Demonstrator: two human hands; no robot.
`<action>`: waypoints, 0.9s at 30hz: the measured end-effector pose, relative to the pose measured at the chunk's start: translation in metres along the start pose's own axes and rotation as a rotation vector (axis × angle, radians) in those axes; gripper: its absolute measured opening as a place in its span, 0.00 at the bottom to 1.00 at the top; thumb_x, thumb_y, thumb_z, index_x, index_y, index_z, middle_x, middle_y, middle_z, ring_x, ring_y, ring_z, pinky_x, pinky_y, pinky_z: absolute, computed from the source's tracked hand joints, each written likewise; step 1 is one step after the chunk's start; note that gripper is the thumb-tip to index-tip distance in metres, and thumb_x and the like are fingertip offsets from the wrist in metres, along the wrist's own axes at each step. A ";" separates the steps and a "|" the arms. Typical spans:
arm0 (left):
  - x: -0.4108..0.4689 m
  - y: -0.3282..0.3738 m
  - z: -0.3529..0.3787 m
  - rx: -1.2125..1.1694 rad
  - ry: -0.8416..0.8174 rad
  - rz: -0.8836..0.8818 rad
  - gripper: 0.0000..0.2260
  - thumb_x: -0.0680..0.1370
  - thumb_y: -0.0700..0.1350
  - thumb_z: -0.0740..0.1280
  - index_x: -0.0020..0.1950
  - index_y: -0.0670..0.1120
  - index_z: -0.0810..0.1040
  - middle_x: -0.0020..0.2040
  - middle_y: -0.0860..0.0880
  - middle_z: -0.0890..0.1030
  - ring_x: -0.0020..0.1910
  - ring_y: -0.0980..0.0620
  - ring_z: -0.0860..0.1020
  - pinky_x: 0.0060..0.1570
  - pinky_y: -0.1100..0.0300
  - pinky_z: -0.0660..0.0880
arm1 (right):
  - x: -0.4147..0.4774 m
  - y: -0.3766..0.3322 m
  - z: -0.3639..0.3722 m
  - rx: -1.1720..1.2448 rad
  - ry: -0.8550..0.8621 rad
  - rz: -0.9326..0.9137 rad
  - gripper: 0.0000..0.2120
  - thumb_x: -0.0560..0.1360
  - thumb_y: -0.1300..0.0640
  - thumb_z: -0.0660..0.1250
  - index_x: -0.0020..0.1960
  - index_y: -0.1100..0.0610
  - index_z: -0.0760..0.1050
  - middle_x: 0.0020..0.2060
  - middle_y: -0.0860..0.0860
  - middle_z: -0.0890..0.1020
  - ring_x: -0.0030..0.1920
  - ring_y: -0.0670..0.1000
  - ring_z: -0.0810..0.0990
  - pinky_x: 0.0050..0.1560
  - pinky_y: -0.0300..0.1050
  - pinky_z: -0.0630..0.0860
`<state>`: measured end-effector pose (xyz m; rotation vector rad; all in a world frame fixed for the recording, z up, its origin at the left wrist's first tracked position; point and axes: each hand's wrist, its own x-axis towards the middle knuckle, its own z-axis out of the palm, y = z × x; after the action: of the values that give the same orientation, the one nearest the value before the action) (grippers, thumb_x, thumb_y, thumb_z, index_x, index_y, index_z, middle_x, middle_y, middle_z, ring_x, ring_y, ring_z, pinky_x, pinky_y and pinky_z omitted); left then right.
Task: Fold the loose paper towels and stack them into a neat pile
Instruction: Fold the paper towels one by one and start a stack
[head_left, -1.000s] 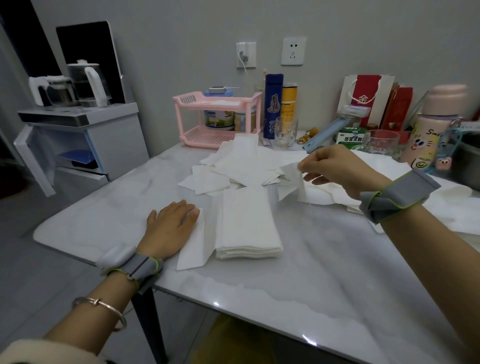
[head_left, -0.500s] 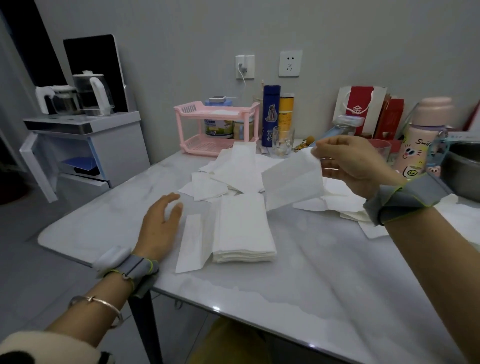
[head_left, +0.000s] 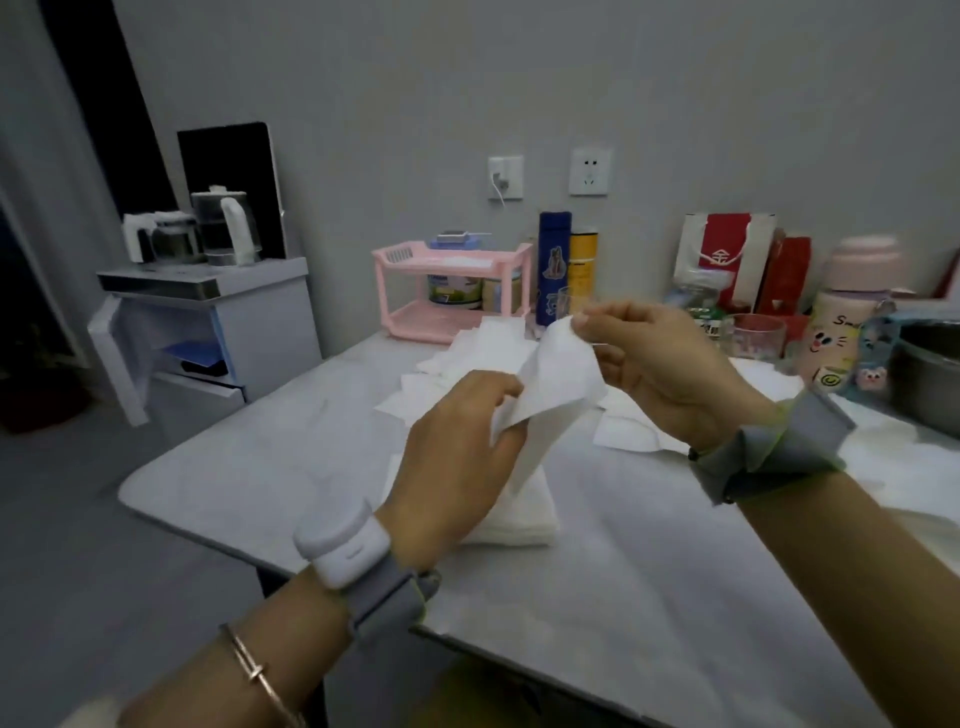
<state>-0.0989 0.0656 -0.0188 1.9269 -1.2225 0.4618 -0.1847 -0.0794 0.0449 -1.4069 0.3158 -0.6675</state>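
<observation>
A white paper towel (head_left: 556, 395) hangs in the air above the table, held by both hands. My right hand (head_left: 660, 374) pinches its top corner between thumb and fingers. My left hand (head_left: 457, 462) grips its lower left edge. Below them lies the pile of folded towels (head_left: 524, 519), partly hidden by my left hand and the held sheet. Loose unfolded towels (head_left: 457, 364) are scattered on the white marble table (head_left: 270, 467) behind the hands, and more loose sheets (head_left: 623, 431) lie under my right wrist.
A pink two-tier rack (head_left: 452, 286), a blue flask (head_left: 554, 270), a yellow can (head_left: 584, 260), a glass (head_left: 753, 338), a pink cartoon bottle (head_left: 841, 322) and a metal pot (head_left: 930, 374) line the table's back and right. A white cabinet (head_left: 208, 332) with kettles stands at the left.
My left hand rose from the table beside the pile and took hold of the sheet. My right hand brought the sheet from the loose heap toward me, above the pile.
</observation>
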 end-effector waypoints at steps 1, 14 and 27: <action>0.000 -0.002 -0.001 -0.069 0.009 -0.034 0.07 0.77 0.48 0.64 0.53 0.48 0.78 0.49 0.55 0.80 0.48 0.57 0.76 0.50 0.62 0.73 | 0.000 0.002 0.000 0.023 -0.004 0.016 0.01 0.73 0.62 0.68 0.45 0.58 0.77 0.33 0.48 0.83 0.33 0.46 0.83 0.31 0.36 0.78; 0.023 0.008 -0.018 -0.620 -0.146 -0.406 0.09 0.78 0.44 0.64 0.49 0.40 0.80 0.44 0.46 0.84 0.37 0.57 0.82 0.32 0.67 0.76 | -0.006 0.022 0.014 -0.387 -0.475 0.054 0.19 0.63 0.46 0.74 0.51 0.43 0.73 0.41 0.43 0.84 0.42 0.45 0.84 0.35 0.37 0.79; 0.034 -0.057 0.006 -0.276 -0.184 -0.624 0.17 0.74 0.46 0.71 0.33 0.43 0.65 0.29 0.47 0.65 0.25 0.52 0.64 0.24 0.62 0.63 | 0.041 0.043 -0.043 -0.686 -0.152 0.097 0.05 0.70 0.56 0.72 0.40 0.53 0.77 0.36 0.47 0.82 0.30 0.42 0.81 0.27 0.32 0.75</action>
<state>-0.0336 0.0534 -0.0243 2.0040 -0.6826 -0.2031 -0.1669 -0.1376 0.0040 -2.0670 0.5190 -0.3755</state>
